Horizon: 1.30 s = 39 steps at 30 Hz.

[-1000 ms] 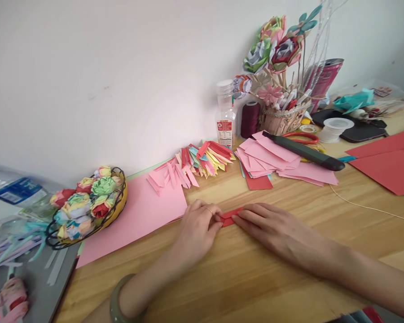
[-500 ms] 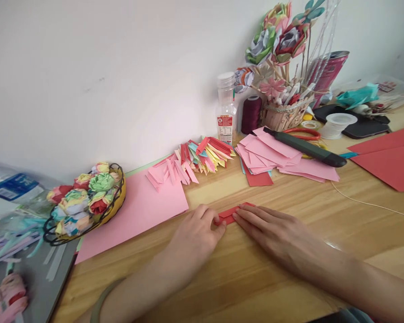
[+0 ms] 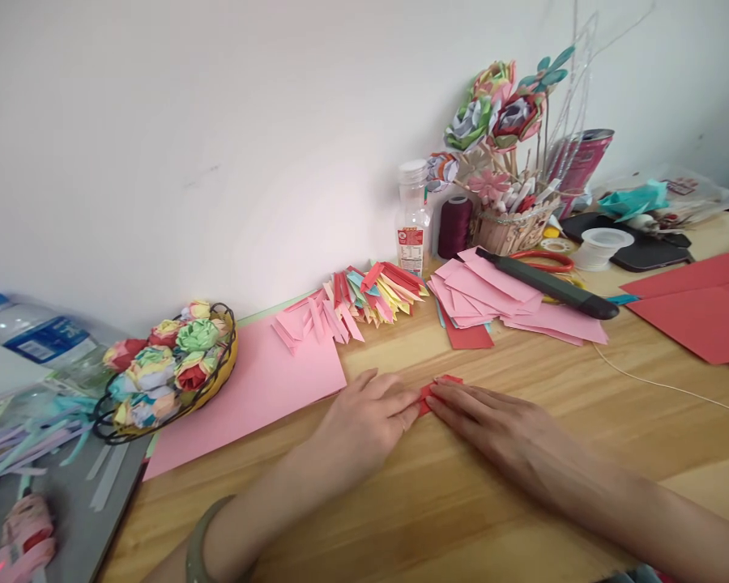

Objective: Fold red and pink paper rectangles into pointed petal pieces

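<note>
Handled paper [image 3: 426,397] red; slip pile [image 3: 483,288] pink; thread spool [image 3: 455,229] deep maroon; basket [image 3: 223,371] yellow, black-rimmed.

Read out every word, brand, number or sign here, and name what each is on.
No text can be read for certain; these carry print:
Red-and-white label on the upright clear bottle: too small to read.
Blue label on the lying plastic bottle: blurred, unreadable.
Pink can: markings too small to read.
Clear plastic bag: dark reddish print, illegible.
</note>
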Each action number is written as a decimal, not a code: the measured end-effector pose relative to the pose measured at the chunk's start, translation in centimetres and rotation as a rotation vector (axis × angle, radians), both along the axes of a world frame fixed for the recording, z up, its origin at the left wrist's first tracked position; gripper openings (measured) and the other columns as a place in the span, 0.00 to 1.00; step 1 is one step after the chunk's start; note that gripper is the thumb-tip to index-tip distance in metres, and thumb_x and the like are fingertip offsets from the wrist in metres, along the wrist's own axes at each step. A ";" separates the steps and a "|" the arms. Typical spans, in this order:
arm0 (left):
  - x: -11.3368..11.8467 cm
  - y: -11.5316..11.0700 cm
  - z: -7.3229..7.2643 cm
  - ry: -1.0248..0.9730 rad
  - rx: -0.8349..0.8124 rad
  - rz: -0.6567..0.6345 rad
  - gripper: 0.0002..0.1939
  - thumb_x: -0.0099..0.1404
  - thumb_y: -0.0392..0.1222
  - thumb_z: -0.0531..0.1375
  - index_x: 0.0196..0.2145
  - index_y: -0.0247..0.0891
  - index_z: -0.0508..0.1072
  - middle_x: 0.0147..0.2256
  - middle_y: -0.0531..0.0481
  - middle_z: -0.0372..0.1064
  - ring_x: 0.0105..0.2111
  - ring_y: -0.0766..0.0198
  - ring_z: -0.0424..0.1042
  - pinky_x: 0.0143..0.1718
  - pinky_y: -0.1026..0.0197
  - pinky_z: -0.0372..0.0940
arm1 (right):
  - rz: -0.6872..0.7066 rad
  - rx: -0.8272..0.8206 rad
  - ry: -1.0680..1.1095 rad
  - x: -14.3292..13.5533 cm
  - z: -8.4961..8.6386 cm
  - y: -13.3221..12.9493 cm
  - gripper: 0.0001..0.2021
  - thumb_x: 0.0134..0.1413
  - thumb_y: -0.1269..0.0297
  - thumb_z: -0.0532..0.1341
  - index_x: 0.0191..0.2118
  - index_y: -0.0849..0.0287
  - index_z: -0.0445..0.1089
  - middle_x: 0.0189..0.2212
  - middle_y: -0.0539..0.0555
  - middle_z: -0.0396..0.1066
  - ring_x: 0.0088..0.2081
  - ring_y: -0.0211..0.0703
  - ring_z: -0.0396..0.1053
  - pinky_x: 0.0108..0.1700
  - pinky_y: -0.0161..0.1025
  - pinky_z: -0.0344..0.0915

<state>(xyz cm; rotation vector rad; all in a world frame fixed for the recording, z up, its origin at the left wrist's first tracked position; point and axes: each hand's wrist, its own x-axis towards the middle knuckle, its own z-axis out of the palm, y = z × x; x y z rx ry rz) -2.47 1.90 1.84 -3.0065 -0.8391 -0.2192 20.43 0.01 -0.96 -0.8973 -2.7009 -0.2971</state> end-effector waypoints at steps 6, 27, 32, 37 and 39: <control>0.3 -0.8 0.4 0.199 -0.001 0.040 0.17 0.67 0.36 0.50 0.54 0.38 0.64 0.55 0.50 0.62 0.58 0.51 0.54 0.57 0.41 0.48 | 0.029 -0.077 0.022 0.6 0.0 0.2 0.23 0.51 0.80 0.49 0.54 0.68 0.62 0.52 0.64 0.65 0.51 0.48 0.65 0.47 0.44 0.69; 0.0 -0.9 -0.3 0.019 0.137 -0.015 0.12 0.67 0.31 0.50 0.42 0.35 0.72 0.47 0.49 0.71 0.55 0.51 0.60 0.55 0.36 0.51 | 0.028 -0.080 0.058 2.8 -0.3 0.4 0.24 0.57 0.73 0.50 0.60 0.61 0.55 0.56 0.57 0.61 0.58 0.49 0.55 0.56 0.58 0.55; 0.9 -1.6 -2.0 -0.098 0.307 -0.030 0.09 0.62 0.30 0.54 0.37 0.31 0.73 0.39 0.44 0.73 0.46 0.55 0.68 0.53 0.44 0.57 | 0.067 0.061 0.070 1.7 0.3 0.8 0.15 0.61 0.73 0.46 0.48 0.64 0.67 0.46 0.59 0.70 0.49 0.47 0.65 0.50 0.50 0.61; 1.3 -1.0 -2.2 -0.123 0.341 0.039 0.08 0.63 0.32 0.54 0.36 0.32 0.72 0.30 0.47 0.71 0.37 0.60 0.68 0.47 0.52 0.62 | 0.105 -0.034 -0.014 0.0 1.7 2.3 0.14 0.62 0.71 0.46 0.36 0.61 0.68 0.31 0.55 0.69 0.32 0.44 0.64 0.35 0.42 0.62; 1.3 -0.7 -2.4 -0.135 0.392 0.042 0.07 0.63 0.30 0.54 0.34 0.32 0.72 0.28 0.48 0.69 0.36 0.60 0.67 0.45 0.53 0.62 | 0.141 -0.040 -0.010 -0.4 1.8 2.7 0.14 0.62 0.71 0.46 0.39 0.63 0.68 0.30 0.55 0.67 0.31 0.43 0.62 0.33 0.41 0.61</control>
